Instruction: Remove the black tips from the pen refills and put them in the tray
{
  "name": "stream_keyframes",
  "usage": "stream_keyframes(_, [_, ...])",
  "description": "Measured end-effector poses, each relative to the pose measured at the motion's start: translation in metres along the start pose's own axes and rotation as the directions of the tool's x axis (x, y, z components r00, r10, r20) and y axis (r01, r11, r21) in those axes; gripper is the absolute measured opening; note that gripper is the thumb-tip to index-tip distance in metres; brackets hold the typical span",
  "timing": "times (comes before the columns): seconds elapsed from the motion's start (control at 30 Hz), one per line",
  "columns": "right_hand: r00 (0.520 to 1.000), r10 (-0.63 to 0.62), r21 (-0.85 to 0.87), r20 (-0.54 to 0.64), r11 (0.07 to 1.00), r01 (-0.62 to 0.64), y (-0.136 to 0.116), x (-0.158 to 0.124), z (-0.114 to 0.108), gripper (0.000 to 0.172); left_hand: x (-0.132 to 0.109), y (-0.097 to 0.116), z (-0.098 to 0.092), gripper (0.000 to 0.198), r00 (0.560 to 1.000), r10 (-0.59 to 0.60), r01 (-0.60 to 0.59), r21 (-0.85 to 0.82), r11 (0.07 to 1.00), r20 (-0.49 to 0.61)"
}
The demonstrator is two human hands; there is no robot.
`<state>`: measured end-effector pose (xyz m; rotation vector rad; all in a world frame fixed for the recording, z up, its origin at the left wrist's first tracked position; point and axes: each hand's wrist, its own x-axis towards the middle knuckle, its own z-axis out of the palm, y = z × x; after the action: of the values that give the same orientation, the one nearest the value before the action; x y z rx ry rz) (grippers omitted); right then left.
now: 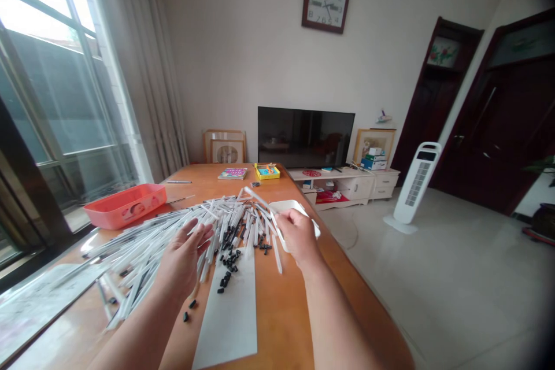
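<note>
My right hand (297, 234) is closed in a pinch round a whitish translucent tube (256, 196), which slants up and to the left from the fingers. Just behind that hand, partly covered by it, is a white plastic tray (284, 206). Over the pile of long clear and white tubes (151, 237), my left hand (186, 251) hovers with its fingers loosely apart, and I see nothing in it. Small black caps (228, 269) lie scattered between the hands, several of them on a sheet of white paper (229, 324).
A pink-red plastic basket (97, 217) stands at the table's left edge. Farther back on the wooden table (281, 312) are a booklet (233, 173), a pen (178, 181) and a small yellow box (267, 172). A white tower fan (417, 185) stands on the floor to the right.
</note>
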<state>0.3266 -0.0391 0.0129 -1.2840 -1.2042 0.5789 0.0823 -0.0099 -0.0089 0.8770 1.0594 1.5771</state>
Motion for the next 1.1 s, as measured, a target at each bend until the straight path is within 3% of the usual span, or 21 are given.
stream_keyframes(0.07, [0.986,0.004,-0.245,-0.168,0.968,-0.046,0.007,0.010,-0.015,0.022,0.002,-0.001,-0.002,0.046,1.000,0.005,-0.005,0.033,0.999,-0.015])
stream_keyframes(0.13, [0.969,0.030,-0.440,-0.245,0.887,-0.139,0.013,0.017,-0.025,0.020,0.004,-0.003,-0.003,0.044,1.000,0.000,0.001,0.054,0.999,-0.028])
stream_keyframes(0.3, [0.966,0.051,-0.710,-0.252,0.668,-0.221,0.025,0.019,-0.026,0.021,0.008,-0.007,-0.007,0.041,0.999,-0.020,0.025,0.093,0.995,-0.048])
stream_keyframes(0.63, [0.974,0.141,-0.813,-0.174,0.537,-0.223,0.037,0.020,-0.014,0.022,0.007,-0.006,-0.009,0.035,0.998,-0.033,0.038,0.107,0.994,-0.046])
stream_keyframes(0.87, [0.965,0.210,-0.791,-0.156,0.559,-0.250,0.034,0.019,-0.016,0.028,0.009,-0.007,-0.010,0.034,0.998,-0.039,0.043,0.096,0.994,-0.046])
stream_keyframes(0.97, [0.971,0.165,-0.783,-0.172,0.576,-0.236,0.030,0.016,-0.016,0.026,0.010,-0.005,-0.011,0.037,0.998,-0.044,0.048,0.097,0.994,-0.050])
stream_keyframes(1.1, [0.981,-0.029,-0.772,-0.191,0.622,-0.132,0.024,0.011,-0.012,0.024,0.007,-0.001,-0.012,0.041,0.999,0.012,-0.003,0.182,0.983,-0.051])
